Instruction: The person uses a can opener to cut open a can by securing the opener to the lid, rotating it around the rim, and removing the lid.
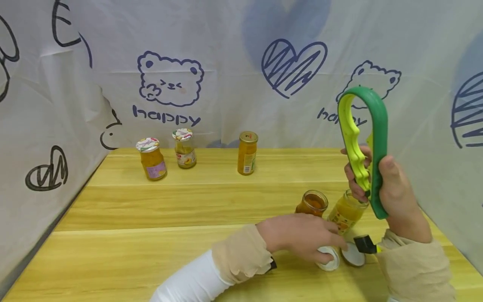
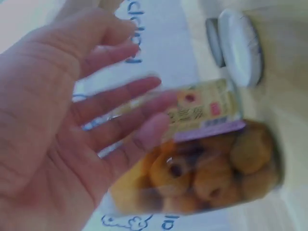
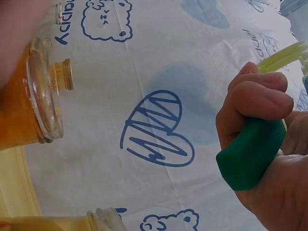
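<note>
Worktop of pale yellow wooden planks (image 1: 132, 214) stretches away left of my forearm, its back edge against a white cloth with dark drawings (image 1: 234, 84). Near its right edge, my right hand (image 1: 396, 188) grips a green-and-yellow looped opener (image 1: 380, 121), raised above the planks. My left hand (image 1: 307, 235) holds nothing, fingers extended, beside a round white lid (image 1: 329, 259); whether they touch, I cannot tell. A second round lid (image 1: 354, 255) lies next to it. Just beyond, a lidless amber glass jar (image 1: 314, 202) and a lidless yellow-filled glass jar (image 1: 347, 212) stand in the way. Three lidded glass jars (image 1: 247, 155) stand farther back.
</note>
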`<state>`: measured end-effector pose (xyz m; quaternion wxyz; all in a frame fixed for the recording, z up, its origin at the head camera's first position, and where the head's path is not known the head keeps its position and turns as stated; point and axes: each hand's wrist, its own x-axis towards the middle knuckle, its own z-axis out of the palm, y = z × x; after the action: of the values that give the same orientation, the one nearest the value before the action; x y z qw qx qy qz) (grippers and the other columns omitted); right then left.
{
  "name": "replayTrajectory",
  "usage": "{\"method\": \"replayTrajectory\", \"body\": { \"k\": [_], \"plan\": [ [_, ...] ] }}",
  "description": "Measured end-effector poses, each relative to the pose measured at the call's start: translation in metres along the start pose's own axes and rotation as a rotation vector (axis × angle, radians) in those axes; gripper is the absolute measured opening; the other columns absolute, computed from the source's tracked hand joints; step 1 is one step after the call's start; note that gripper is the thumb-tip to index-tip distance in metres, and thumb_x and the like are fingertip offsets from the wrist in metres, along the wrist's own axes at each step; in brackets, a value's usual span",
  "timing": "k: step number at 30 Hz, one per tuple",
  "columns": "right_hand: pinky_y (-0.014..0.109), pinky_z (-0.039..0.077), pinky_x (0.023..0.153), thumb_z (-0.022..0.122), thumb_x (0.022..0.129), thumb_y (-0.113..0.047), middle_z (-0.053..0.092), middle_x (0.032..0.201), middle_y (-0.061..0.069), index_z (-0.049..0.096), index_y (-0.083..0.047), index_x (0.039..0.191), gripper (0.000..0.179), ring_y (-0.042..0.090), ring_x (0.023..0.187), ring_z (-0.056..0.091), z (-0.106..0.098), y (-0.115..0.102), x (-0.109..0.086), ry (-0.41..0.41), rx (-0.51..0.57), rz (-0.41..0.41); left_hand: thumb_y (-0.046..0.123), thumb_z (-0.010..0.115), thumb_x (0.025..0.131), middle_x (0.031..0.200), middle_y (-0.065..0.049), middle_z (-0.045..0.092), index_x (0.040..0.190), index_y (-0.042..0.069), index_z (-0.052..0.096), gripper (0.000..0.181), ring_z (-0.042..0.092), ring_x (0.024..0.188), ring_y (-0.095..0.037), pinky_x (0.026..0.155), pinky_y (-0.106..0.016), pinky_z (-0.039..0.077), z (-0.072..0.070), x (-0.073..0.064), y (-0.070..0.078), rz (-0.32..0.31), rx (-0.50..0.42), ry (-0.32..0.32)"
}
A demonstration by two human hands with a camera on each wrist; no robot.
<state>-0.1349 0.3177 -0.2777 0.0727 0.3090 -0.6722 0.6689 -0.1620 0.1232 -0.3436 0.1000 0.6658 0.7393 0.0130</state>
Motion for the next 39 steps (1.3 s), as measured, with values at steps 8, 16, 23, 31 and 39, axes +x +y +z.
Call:
{"method": "replayTrajectory", "body": {
  "k": [8,16,23,31,39],
  "plan": [
    [0.040,0.030,0.039,0.039,0.110,-0.051,0.063,0.082,0.003,0.052,0.005,0.139,0.064,0.018,0.049,0.046,0.002,0.001,-0.004,0.064,-0.031,0.045,0.031,0.053,0.108,0.137,0.008,0.066,0.136,0.024,0.066,0.031,0.064,0.111,0.001,0.096,-0.006,0.046,-0.021,-0.021,-0.010,0.118,-0.145,0.194],
    [0.040,0.032,0.038,0.038,0.111,-0.048,0.065,0.085,0.002,0.053,0.003,0.137,0.059,0.017,0.050,0.049,0.003,0.003,-0.005,0.025,-0.044,0.030,0.020,0.061,0.103,0.097,0.007,0.076,0.103,0.016,0.073,0.012,0.066,0.088,0.005,0.085,-0.010,0.052,-0.020,-0.044,-0.052,0.123,-0.251,0.489],
    [0.040,0.032,0.038,0.038,0.110,-0.050,0.064,0.084,0.002,0.053,0.003,0.138,0.062,0.016,0.051,0.049,0.005,0.003,-0.005,0.050,-0.053,0.046,0.016,0.064,0.100,0.093,0.006,0.076,0.100,0.016,0.074,0.009,0.066,0.083,0.000,0.077,-0.010,0.051,-0.030,-0.067,-0.071,0.045,-0.215,0.715],
    [0.040,0.032,0.039,0.033,0.111,-0.051,0.065,0.086,0.003,0.052,0.004,0.139,0.065,0.016,0.052,0.050,0.007,0.002,-0.004,0.045,-0.067,0.049,0.020,0.069,0.099,0.104,0.001,0.073,0.105,0.015,0.071,0.009,0.066,0.096,-0.011,0.081,-0.029,0.057,-0.020,-0.084,-0.109,-0.215,-0.280,0.910],
    [0.041,0.032,0.044,0.011,0.111,-0.054,0.061,0.102,0.003,0.039,0.004,0.151,0.076,0.018,0.063,0.049,0.010,0.002,-0.001,0.046,-0.047,0.090,0.019,0.067,0.099,0.115,-0.012,0.069,0.111,0.007,0.070,0.018,0.066,0.105,-0.030,0.089,-0.045,0.059,-0.001,-0.096,-0.151,-0.529,-0.312,1.151]
  ]
}}
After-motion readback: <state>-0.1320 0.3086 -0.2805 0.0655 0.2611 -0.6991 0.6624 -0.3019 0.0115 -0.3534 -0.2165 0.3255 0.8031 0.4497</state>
